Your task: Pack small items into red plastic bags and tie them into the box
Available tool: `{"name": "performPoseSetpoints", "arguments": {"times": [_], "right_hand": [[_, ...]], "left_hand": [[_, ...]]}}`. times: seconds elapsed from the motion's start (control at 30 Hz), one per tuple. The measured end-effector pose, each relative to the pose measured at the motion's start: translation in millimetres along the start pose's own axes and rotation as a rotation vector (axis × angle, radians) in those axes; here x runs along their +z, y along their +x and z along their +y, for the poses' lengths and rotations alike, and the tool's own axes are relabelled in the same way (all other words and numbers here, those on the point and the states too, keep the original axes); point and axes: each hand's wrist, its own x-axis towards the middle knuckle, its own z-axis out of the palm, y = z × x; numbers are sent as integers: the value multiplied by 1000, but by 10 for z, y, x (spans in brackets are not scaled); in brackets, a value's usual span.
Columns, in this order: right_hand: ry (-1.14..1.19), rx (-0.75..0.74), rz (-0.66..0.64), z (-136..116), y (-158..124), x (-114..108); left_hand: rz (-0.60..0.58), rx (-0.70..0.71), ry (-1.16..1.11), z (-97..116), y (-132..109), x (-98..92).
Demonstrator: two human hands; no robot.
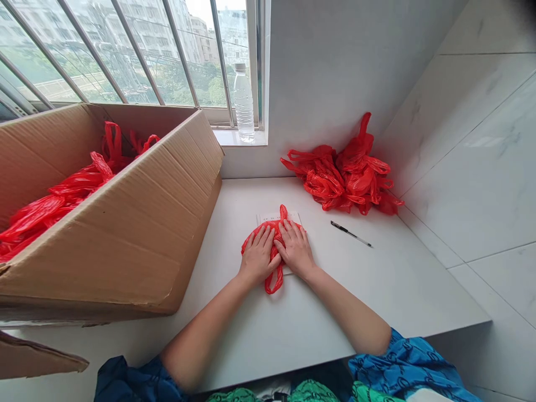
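A crumpled red plastic bag (pixel 274 279) lies on the white counter (pixel 377 290), partly over a white paper sheet (pixel 293 215). My left hand (pixel 257 255) lies flat on the bag's left half, fingers stretched out. My right hand (pixel 296 248) presses flat on its right half, fingers together and extended. The thumbs meet over the bag's middle. A loop handle sticks out below the hands and another tip pokes up above the fingers.
A big cardboard box (pixel 138 234) with several red bags (pixel 71 187) fills the left. A heap of red bags (pixel 345 173) sits in the back corner by the tiled wall. A black pen (pixel 350 234) lies right of my hands. A water bottle (pixel 243 100) stands on the windowsill.
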Motion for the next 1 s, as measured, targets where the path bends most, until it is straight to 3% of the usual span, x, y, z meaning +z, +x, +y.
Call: {"name": "performPoseSetpoints", "arguments": {"times": [0.73, 0.87, 1.0], "right_hand": [[52, 0, -15, 1, 10, 15], [190, -30, -21, 72, 10, -43], [453, -41, 38, 238, 25, -237]], "left_hand": [[-14, -14, -46, 25, 3, -29], [-28, -24, -106, 1, -13, -87], [-2, -34, -225, -21, -6, -205]]}}
